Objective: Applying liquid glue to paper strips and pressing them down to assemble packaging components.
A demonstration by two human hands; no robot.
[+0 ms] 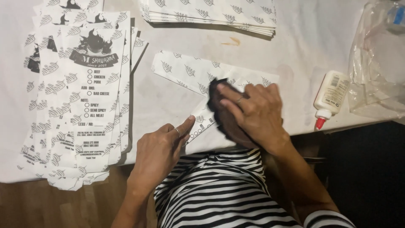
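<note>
Two hands (160, 147) (253, 112); one glue bottle (331, 96); two paper-bag stacks (80, 97) (211, 12); one dark cloth (217, 99).

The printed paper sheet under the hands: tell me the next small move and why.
Probably slide the dark cloth on along the folded edge of the printed paper sheet. The right hand presses the cloth onto that fold while the left hand pins the sheet with its forefinger; the glue bottle lies capped nearby, so the seam seems glued.

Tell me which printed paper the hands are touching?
The lone sheet in the middle. The left hand pins it with a finger and the right hand presses a dark cloth on it. The left stack and top stack lie untouched.
</note>
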